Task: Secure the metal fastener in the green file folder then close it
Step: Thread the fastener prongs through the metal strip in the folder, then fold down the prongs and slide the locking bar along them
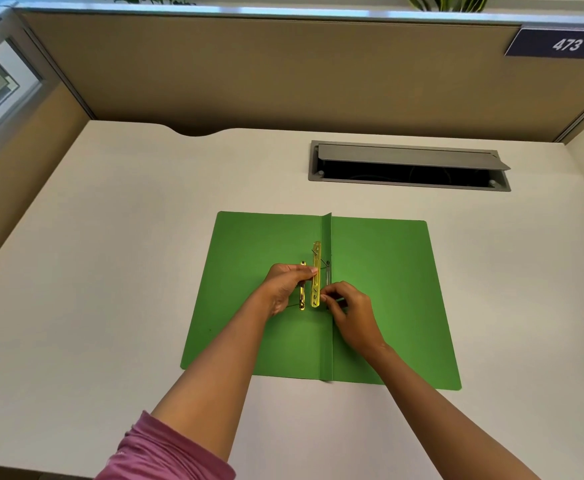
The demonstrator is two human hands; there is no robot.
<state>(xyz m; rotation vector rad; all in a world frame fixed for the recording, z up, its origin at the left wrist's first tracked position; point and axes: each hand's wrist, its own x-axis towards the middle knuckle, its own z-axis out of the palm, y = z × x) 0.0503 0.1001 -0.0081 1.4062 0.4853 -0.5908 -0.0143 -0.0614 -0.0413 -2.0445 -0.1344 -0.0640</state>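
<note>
The bench (110, 271) is pale and nearly bare, with a cable hatch (409, 166) let into it toward the far right corner. The green file folder (387, 299) lies open and flat near the bench's near edge, about midway between its left and right sides, its two covers spread to either side of a raised centre fold (326, 334) that runs from the near edge toward the far one.

I judge that I am in the middle of securing: the metal fastener (316, 265), a long gold bar, lies on the left cover just beside the fold, and a shorter gold strip (302, 271) sits parallel just to its left. Nothing is locked down as far as I can tell, and the folder is not yet closed.

My left hand (285, 289) rests on the left cover with its fingers (306, 271) curled together across the short strip, their tips touching the middle of the bar and steadying it. My right hand (351, 311) sits on the fold at the bar's near end, its fingers (327, 296) pinched together on something thin there; I cannot tell whether that is a prong or a slider.

The next move, I think, calls for pressing that thin piece flat under the bar's near end, keeping the bar still, then swinging one cover over the fold.
</note>
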